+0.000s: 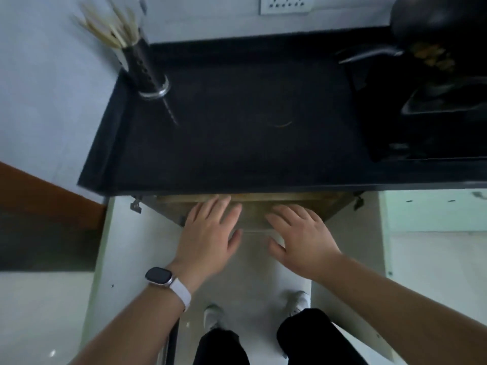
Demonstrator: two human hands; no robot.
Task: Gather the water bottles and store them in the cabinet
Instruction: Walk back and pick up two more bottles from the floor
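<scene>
Hovering with fingers spread and holding nothing, the left hand (210, 233) and right hand (300, 235) sit just below the black countertop (237, 133), in front of the open cabinet (253, 206). No water bottles show. Filled ones would likely be heavy, smooth and slippery, best gripped around the body.

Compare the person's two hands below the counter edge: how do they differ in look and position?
The left hand has a watch with a white band at its wrist; the right hand has a bare wrist. The left hand's fingertips reach further up, to the edge of the black counter; the right hand's fingertips stop lower, over the open cabinet. Both are open, palms down, fingers spread, and hold nothing.
</scene>
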